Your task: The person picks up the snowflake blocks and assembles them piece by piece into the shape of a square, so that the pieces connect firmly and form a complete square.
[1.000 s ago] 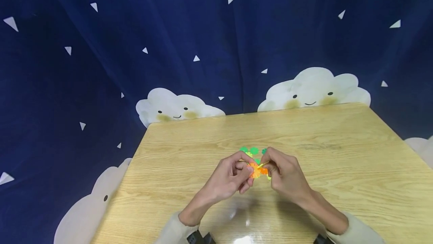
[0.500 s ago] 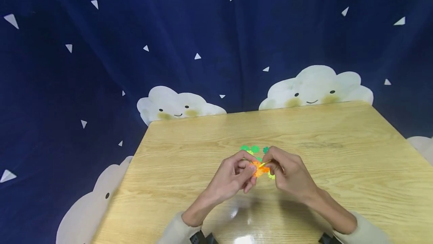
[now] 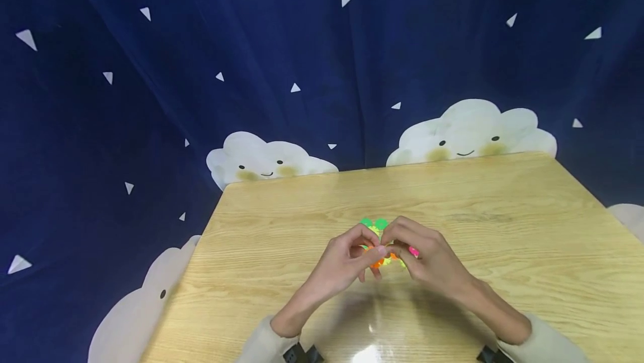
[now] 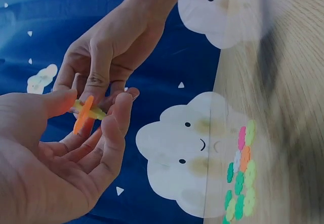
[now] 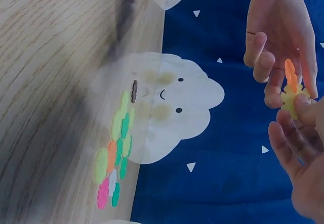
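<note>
Two small plastic interlocking discs with notched rims, one orange (image 4: 83, 116) and one yellow (image 5: 289, 100), are joined crosswise and held off the table. My left hand (image 3: 342, 265) pinches the yellow disc near its edge between thumb and fingers. Opposite it, my right hand (image 3: 430, 251) grips the same disc, its thumb lying on the face in the right wrist view. The orange disc stands out between the two hands. Fingertips nearly meet in the head view and hide most of the joined pair there.
Several loose discs (image 4: 249, 175) in green, yellow, orange, pink and white lie grouped on the wooden table (image 3: 282, 212) beyond the hands. A brown disc (image 5: 134, 91) lies near them. A dark blue curtain (image 3: 282, 33) with clouds hangs behind the table.
The orange disc faced the head camera before; now the joined pair is turned and mostly covered by fingers. My right hand has shifted slightly left, bringing the fingertips together.
</note>
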Available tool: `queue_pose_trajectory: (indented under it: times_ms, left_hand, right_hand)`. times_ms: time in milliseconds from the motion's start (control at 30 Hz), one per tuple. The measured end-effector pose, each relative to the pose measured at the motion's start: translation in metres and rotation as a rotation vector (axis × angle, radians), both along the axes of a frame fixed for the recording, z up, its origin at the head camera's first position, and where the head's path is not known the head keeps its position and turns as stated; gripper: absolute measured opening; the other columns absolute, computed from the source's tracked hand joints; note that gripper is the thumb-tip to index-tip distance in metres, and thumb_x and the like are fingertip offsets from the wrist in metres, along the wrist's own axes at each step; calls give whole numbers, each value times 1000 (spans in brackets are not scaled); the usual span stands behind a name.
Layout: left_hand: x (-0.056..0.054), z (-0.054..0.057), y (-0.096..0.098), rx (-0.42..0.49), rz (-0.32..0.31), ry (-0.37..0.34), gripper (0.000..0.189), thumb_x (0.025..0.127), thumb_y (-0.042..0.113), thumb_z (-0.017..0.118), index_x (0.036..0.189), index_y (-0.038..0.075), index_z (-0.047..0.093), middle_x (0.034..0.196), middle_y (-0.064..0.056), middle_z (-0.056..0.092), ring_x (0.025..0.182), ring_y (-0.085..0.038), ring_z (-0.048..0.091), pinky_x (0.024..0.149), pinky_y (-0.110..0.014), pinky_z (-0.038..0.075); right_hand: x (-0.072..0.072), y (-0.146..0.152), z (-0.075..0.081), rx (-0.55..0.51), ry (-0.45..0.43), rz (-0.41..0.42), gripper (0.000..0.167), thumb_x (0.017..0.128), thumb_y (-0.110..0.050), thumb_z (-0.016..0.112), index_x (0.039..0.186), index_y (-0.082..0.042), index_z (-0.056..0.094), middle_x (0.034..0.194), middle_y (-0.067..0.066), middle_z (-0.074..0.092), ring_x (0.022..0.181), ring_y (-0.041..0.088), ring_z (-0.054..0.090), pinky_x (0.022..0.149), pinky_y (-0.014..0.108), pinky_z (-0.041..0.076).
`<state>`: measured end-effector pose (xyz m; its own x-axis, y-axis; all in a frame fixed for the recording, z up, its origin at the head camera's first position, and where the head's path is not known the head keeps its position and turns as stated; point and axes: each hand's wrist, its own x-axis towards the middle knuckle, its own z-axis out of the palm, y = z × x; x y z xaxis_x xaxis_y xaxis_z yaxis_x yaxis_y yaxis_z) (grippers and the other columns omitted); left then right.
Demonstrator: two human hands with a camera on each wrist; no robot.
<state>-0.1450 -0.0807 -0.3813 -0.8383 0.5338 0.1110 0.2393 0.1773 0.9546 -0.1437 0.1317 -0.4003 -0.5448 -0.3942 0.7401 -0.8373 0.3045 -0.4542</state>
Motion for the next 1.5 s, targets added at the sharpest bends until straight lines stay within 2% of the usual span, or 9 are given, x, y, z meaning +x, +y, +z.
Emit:
queue_pose_trajectory:
  times_ms: [67, 333, 567, 667, 900, 1000, 1133, 1300, 1500]
  left_hand:
    - [0, 0, 1, -4, 4, 7, 14, 102, 28, 70, 107, 15, 65, 101, -7, 74, 63, -17, 72, 49, -21, 47]
    - [0, 3, 0, -19, 63, 45, 12, 100, 28, 73, 106, 19, 66, 97, 0, 74, 67, -18, 73, 51, -20, 47]
    - [0, 4, -5, -22, 91, 33, 13, 99, 27, 74, 107, 20, 67, 97, -1, 73, 67, -15, 72, 52, -21, 48]
    - [-1, 5, -8, -26, 97, 40, 14, 99, 28, 74, 108, 20, 67, 98, -1, 74, 67, -15, 72, 53, -22, 49]
    - [-6, 10, -24, -8, 134, 48, 24, 99, 29, 74, 116, 14, 67, 103, -1, 75, 69, -18, 72, 56, -24, 51]
    - [-8, 12, -32, 0, 141, 46, 28, 99, 30, 73, 120, 13, 66, 107, -3, 75, 71, -20, 72, 57, -23, 51]
    - [-9, 16, -43, 20, 172, 45, 24, 100, 27, 72, 120, 16, 66, 110, -4, 75, 71, -20, 71, 58, -24, 50]
    - [-10, 20, -54, 44, 210, 61, 22, 100, 26, 72, 119, 16, 67, 110, -5, 76, 69, -21, 70, 57, -24, 51]
    - [-11, 21, -60, 54, 216, 74, 28, 101, 23, 71, 123, 7, 64, 110, -10, 75, 72, -23, 73, 57, -24, 51]
  right_hand:
    - [0, 0, 1, -3, -11, 16, 42, 81, 19, 75, 97, -19, 70, 96, -10, 64, 73, 3, 55, 65, 12, 47]
    - [-4, 7, 6, -8, -96, 2, 47, 84, 14, 76, 120, -15, 67, 97, -10, 64, 69, 2, 56, 65, 17, 52]
    - [-15, 21, 0, -74, -263, -141, 34, 94, 5, 72, 120, -17, 66, 91, -6, 66, 62, 9, 58, 60, 23, 54]
    - [-21, 30, -4, -98, -374, -170, 29, 97, 0, 70, 120, -17, 65, 100, -1, 68, 62, 14, 61, 58, 25, 55]
    - [-31, 47, -16, -81, -598, -141, 43, 100, -13, 71, 140, -16, 54, 131, 10, 62, 72, 25, 69, 59, 32, 58]
    - [-33, 52, -22, -20, -700, -109, 52, 98, -17, 74, 144, -15, 50, 131, 13, 60, 72, 28, 69, 59, 36, 58]
    - [-35, 55, -34, 15, -837, -26, 60, 95, -11, 76, 147, -10, 47, 130, 25, 57, 72, 39, 67, 56, 43, 61]
    - [-36, 57, -49, 4, -964, 66, 63, 93, 1, 73, 148, -3, 43, 147, 32, 44, 72, 41, 66, 53, 47, 61]
    - [-35, 60, -64, 70, -1039, 151, 48, 94, 7, 67, 138, 3, 47, 101, 29, 62, 71, 29, 66, 50, 49, 60]
